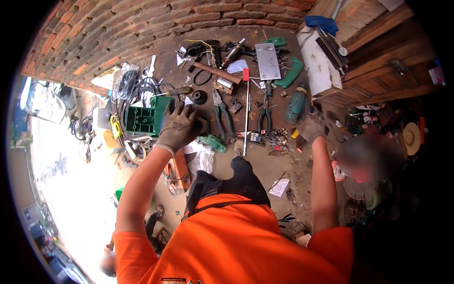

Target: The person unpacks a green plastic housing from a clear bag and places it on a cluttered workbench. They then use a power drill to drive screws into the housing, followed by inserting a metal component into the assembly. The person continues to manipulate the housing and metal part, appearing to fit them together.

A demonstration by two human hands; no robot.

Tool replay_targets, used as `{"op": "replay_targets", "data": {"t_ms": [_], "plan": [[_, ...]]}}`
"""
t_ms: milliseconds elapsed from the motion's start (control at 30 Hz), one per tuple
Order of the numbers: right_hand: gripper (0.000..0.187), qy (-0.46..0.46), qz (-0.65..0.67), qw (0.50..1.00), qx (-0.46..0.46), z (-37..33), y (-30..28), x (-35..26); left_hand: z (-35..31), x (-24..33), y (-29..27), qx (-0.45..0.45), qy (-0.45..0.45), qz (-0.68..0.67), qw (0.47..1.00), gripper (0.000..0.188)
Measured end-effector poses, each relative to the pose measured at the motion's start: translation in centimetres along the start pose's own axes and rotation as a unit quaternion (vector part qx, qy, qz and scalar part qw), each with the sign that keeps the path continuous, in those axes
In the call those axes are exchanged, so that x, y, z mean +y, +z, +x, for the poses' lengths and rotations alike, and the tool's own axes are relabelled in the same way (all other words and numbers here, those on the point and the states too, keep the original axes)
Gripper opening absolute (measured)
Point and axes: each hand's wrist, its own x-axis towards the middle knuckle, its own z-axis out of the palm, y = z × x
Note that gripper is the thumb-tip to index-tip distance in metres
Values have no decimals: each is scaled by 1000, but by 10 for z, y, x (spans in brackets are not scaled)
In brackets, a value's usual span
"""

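Observation:
My left hand (178, 127), in a grey-brown work glove, is at the left of the workbench with its fingers bent over the right side of a green plastic box (141, 120) with compartments. Another green part shows just right of this hand. My right hand (313, 127), gloved too, is at the bench's right edge, beside a teal power tool (296, 105); its fingers are too unclear to read. Between my hands lie green-handled pliers (222, 113), a second pair of pliers (265, 111) and a long metal rod (247, 113) with a red end.
A wooden-handled hammer (217, 72), a metal plate (268, 61), a green tool housing (290, 73) and a motor armature (232, 53) lie farther back, before a brick wall (189, 19). Cables crowd the left. A wooden cabinet (378, 78) stands right. Other people are at lower left and right.

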Motion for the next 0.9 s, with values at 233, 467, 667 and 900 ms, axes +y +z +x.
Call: {"op": "replay_targets", "data": {"t_ms": [233,467,667,900], "plan": [[109,-4,-2,1000,13,22,-1,2,11,-1,-21,-149,9,-5,989,98],[89,-140,348,922,92,-17,-13,32,3,-12,-19,-158,99,19,982,72],[64,-167,508,843,56,-95,-45,28,-6,-10,-8,-157,129,29,979,42],[46,-169,689,679,-191,-114,-74,-75,-22,-5,10,-115,117,43,985,41]]}}
